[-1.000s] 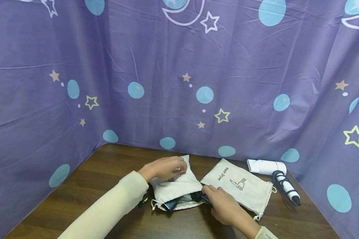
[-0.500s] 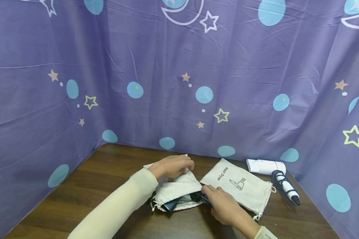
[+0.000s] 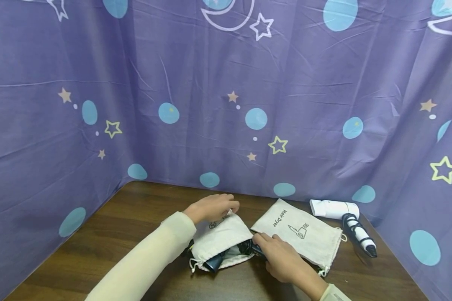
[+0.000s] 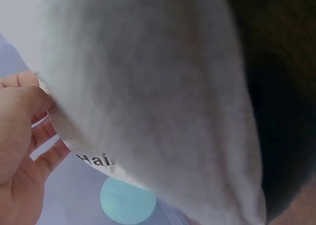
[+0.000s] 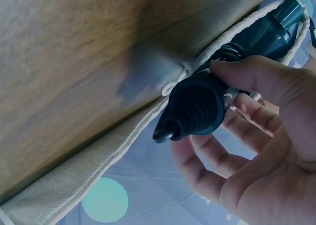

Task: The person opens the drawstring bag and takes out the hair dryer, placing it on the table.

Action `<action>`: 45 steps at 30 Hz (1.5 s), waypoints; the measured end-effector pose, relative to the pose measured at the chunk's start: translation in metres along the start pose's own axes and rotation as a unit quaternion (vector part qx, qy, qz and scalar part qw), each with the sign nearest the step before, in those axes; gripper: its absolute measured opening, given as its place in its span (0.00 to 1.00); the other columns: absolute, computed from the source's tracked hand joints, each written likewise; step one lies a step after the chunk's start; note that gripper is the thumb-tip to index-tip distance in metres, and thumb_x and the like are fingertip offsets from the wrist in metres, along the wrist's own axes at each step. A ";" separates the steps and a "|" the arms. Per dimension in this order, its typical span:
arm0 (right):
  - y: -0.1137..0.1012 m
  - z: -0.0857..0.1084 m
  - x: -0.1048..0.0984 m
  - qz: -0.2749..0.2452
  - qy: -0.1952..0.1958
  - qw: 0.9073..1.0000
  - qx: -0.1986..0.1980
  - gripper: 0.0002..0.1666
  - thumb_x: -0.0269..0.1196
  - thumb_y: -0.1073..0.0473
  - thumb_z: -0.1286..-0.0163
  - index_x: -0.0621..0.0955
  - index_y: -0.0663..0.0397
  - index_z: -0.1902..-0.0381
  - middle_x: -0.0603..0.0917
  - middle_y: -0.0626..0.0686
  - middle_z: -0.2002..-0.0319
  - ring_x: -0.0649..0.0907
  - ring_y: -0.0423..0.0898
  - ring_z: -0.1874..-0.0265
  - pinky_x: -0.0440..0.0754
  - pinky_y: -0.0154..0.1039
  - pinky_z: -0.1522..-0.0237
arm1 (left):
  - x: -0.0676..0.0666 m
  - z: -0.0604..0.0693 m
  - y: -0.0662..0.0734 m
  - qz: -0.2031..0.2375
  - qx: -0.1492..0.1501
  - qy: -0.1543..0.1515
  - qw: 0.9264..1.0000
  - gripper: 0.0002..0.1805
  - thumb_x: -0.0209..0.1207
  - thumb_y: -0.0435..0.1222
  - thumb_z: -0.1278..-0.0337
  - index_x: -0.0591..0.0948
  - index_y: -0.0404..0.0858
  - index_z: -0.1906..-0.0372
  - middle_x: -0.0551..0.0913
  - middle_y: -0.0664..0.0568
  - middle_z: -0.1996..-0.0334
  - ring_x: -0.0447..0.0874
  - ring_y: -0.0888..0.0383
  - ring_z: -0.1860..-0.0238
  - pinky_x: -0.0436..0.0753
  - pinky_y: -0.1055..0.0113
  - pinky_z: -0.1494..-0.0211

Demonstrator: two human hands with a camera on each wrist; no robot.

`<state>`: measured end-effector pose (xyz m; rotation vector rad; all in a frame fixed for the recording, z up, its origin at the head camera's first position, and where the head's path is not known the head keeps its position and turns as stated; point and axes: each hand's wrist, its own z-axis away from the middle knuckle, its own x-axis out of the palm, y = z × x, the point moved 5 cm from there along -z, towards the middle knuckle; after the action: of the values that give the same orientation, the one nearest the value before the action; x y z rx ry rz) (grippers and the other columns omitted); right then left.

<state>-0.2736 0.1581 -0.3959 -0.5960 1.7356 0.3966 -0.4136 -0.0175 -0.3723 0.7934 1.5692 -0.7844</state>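
Note:
A white drawstring bag (image 3: 223, 241) lies at the front middle of the table in the head view, its mouth toward me. Inside that mouth is a dark hair dryer (image 3: 214, 262), partly covered by cloth. My left hand (image 3: 211, 207) pinches the bag's far part between thumb and fingers, raising the fabric; in the left wrist view the cloth (image 4: 148, 96) fills most of the picture. My right hand (image 3: 280, 257) grips the dryer's handle, which sticks out of the bag's right side. The handle end (image 5: 197, 106) and wound cord show in the right wrist view.
A second bag (image 3: 305, 234), printed "Hair Dryer", lies flat to the right of my right hand. Beyond it, a white hair dryer (image 3: 333, 210) with black cord round its handle rests near the table's back right edge. A purple curtain (image 3: 196, 138) hangs behind the table (image 3: 109, 238).
My left hand has shifted right, then slightly back left, taking up the bag's far part. The bag's far corner is now bunched under the hand. My right hand stays on the handle.

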 end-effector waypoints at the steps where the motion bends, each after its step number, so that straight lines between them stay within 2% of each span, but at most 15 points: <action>1: 0.000 0.000 0.000 0.000 -0.001 1.000 -0.001 0.36 0.72 0.74 0.54 0.75 0.46 0.48 0.81 0.46 0.54 0.78 0.49 0.67 0.77 0.44 0.72 | 0.000 0.001 -0.001 0.002 -0.001 0.003 1.000 0.13 0.57 0.27 0.29 0.78 0.50 0.53 0.75 0.59 0.60 0.73 0.61 0.61 0.76 0.67 0.58; 14: -0.002 -0.001 -0.001 0.003 0.002 1.000 -0.011 0.34 0.71 0.74 0.54 0.75 0.46 0.49 0.80 0.44 0.57 0.77 0.48 0.69 0.75 0.42 0.75 | -0.004 0.013 -0.014 0.022 -0.020 0.029 0.999 0.11 0.56 0.27 0.29 0.77 0.48 0.60 0.70 0.58 0.65 0.68 0.60 0.66 0.72 0.66 0.63; 25: -0.001 -0.002 0.002 0.009 0.006 1.000 -0.020 0.37 0.71 0.73 0.53 0.75 0.46 0.45 0.81 0.45 0.53 0.78 0.49 0.67 0.77 0.43 0.74 | 0.000 0.021 -0.023 0.028 -0.029 0.041 0.998 0.12 0.54 0.25 0.29 0.76 0.47 0.61 0.68 0.57 0.67 0.66 0.60 0.69 0.69 0.66 0.67; 38: -0.003 0.000 -0.002 -0.001 0.002 1.000 -0.016 0.36 0.72 0.73 0.53 0.75 0.44 0.47 0.81 0.44 0.53 0.78 0.50 0.68 0.75 0.44 0.75 | 0.002 0.023 -0.029 0.030 -0.070 0.033 0.997 0.11 0.54 0.27 0.28 0.76 0.47 0.64 0.71 0.56 0.67 0.68 0.59 0.70 0.70 0.65 0.69; 40: -0.003 0.000 -0.003 0.003 0.000 1.000 -0.017 0.37 0.72 0.72 0.53 0.75 0.45 0.45 0.81 0.44 0.52 0.80 0.51 0.66 0.79 0.47 0.71 | 0.003 0.023 -0.032 0.027 -0.081 0.031 0.996 0.11 0.54 0.26 0.28 0.75 0.47 0.64 0.71 0.55 0.67 0.68 0.58 0.69 0.70 0.65 0.68; 42: -0.003 0.001 -0.002 0.008 -0.002 1.000 -0.019 0.38 0.72 0.72 0.53 0.75 0.47 0.43 0.81 0.45 0.52 0.82 0.51 0.62 0.82 0.51 0.63 | 0.003 0.024 -0.035 0.028 -0.094 0.026 0.995 0.12 0.55 0.25 0.30 0.75 0.46 0.65 0.70 0.55 0.67 0.67 0.58 0.69 0.70 0.64 0.67; 45: -0.002 0.002 -0.001 0.013 -0.009 1.000 -0.021 0.39 0.72 0.72 0.53 0.74 0.50 0.41 0.81 0.46 0.52 0.84 0.49 0.56 0.82 0.54 0.51 | 0.004 0.027 -0.038 0.032 -0.107 0.014 0.994 0.14 0.55 0.22 0.32 0.75 0.46 0.65 0.70 0.55 0.67 0.66 0.58 0.69 0.69 0.64 0.66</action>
<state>-0.2706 0.1582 -0.3955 -0.6001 1.7221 0.4566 -0.4316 -0.0607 -0.3774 0.6964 1.6140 -0.5486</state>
